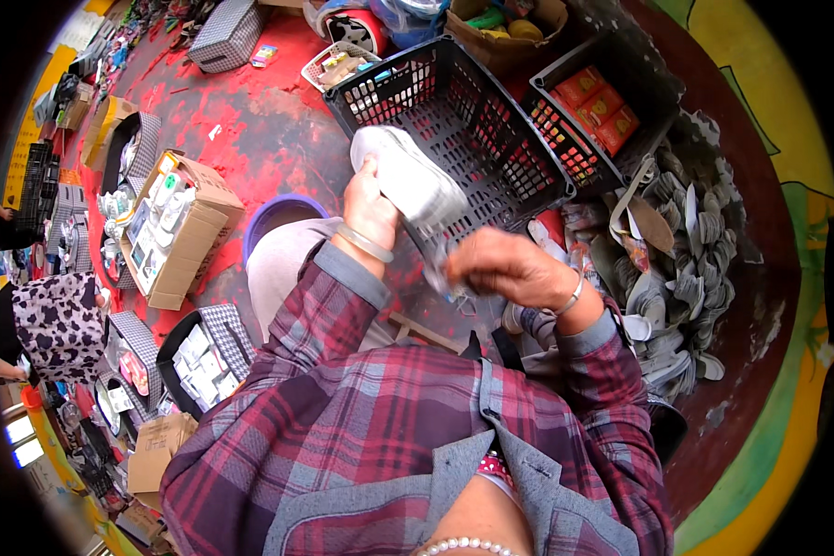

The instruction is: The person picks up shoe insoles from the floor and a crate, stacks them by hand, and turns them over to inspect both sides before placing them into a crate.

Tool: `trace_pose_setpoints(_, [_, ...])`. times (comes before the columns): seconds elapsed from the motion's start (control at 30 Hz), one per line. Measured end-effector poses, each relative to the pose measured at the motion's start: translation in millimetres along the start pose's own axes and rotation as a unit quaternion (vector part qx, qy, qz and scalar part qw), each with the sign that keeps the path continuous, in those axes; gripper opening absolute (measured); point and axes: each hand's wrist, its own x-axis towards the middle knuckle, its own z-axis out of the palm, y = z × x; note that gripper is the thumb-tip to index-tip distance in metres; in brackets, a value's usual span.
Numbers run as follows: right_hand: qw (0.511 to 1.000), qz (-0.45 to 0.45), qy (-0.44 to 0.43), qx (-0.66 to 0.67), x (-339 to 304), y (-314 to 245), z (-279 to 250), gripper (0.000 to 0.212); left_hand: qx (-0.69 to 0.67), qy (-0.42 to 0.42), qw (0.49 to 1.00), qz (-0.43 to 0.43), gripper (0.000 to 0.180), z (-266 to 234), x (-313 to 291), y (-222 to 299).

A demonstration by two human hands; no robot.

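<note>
A person in a red plaid shirt (389, 408) is sitting over a worn red floor (250, 120), working above a large black plastic crate (491, 120) that is lying just in front of the knees. A second black crate (612, 102), holding red packets (598, 102), is standing just beside it on the right, and a grey heap of shoe insoles (695, 269) is spreading along the right side of both. On the left, an open cardboard box (181, 232) is sitting near a purple bucket (283, 218). The left hand (369, 208) is gripping a white shoe (408, 176) from below, fingers wrapped around its heel end, holding it tilted over the near edge of the large crate. The right hand (505, 269) is hovering just below the shoe's toe end, fingers curled together and pinching something small and pale that is too blurred to make out. A bracelet is circling each wrist.
</note>
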Motion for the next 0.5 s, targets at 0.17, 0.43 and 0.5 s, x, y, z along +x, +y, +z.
trace_pose_setpoints(0.17, [0.923,0.062,0.372,0.081,1.4,-11.7,-29.2,0.028,-0.035,-0.039,0.998,0.029,0.035,-10.5,15.1,-0.1])
trace_pose_setpoints(0.43, [0.878,-0.124,0.235,-0.397,59.0,13.0,30.6,0.031,0.061,-0.103,0.992,-0.024,0.045,-30.9,22.1,-10.0])
trace_pose_setpoints(0.5, [0.852,-0.115,0.202,-0.47,44.7,25.3,47.6,0.027,0.078,-0.005,0.997,-0.013,0.047,1.2,3.6,-8.1])
